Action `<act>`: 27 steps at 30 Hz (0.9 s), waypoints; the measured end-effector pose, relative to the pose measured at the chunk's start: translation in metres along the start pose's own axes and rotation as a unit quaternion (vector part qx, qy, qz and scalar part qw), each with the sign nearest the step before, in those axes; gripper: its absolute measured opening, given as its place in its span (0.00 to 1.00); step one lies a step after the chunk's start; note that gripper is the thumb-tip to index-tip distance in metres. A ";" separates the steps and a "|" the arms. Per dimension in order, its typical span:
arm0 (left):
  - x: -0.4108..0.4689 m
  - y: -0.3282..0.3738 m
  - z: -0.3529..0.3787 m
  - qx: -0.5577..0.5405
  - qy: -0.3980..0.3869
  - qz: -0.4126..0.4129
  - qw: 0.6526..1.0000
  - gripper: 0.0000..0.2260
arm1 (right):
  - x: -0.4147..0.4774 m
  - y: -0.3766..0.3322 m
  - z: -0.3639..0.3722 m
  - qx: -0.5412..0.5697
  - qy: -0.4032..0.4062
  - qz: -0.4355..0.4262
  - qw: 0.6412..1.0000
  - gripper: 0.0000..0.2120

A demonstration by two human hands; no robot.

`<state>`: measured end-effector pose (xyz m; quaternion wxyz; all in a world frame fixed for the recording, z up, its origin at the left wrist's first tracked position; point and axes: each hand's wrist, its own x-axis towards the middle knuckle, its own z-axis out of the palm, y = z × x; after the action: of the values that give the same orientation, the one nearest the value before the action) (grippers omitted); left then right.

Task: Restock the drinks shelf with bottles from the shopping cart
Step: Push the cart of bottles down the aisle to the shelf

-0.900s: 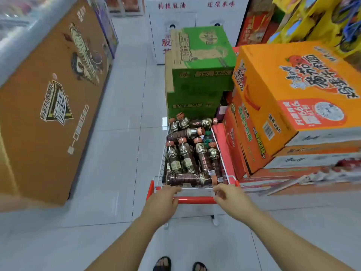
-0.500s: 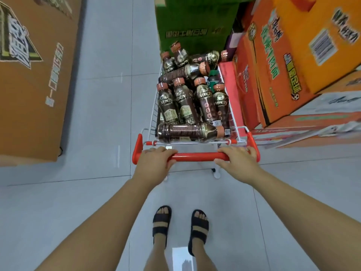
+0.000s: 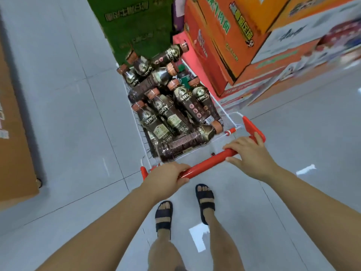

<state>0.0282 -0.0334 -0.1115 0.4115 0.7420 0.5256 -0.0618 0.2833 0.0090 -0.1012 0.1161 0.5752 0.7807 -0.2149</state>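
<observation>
Transit stage, apparently. Gripping red handle [image 3: 205, 165] with left hand [image 3: 166, 178] and right hand [image 3: 248, 151], fingers curled round bar. Shopping cart [image 3: 227, 115] at frame centre heaped with brown drink bottles [image 3: 166, 114]; no shelf in view, all restocking left.

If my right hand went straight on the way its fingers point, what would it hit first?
Probably the crosswise bottle at the near end of the cart, just past the red handle that the right hand holds; it may lie lower, depth is unclear.

Grey tiled floor [image 3: 78, 114] between stacked cartons [image 3: 224, 45].
</observation>
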 end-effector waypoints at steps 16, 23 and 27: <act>-0.034 0.060 0.087 0.033 -0.218 0.142 0.965 0.14 | -0.152 0.004 0.062 0.067 -0.017 0.113 0.991 0.20; -0.066 0.095 0.146 0.072 -0.255 0.183 0.947 0.13 | -0.234 0.010 0.095 0.089 -0.010 0.153 0.984 0.21; -0.091 0.117 0.182 0.095 -0.264 0.217 0.935 0.13 | -0.286 0.013 0.123 0.103 0.003 0.170 0.980 0.22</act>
<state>0.1478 -0.2355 -0.1188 0.4663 0.8307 0.2160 -0.2143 0.3768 -0.2878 -0.0896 0.0892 0.7089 0.6456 -0.2695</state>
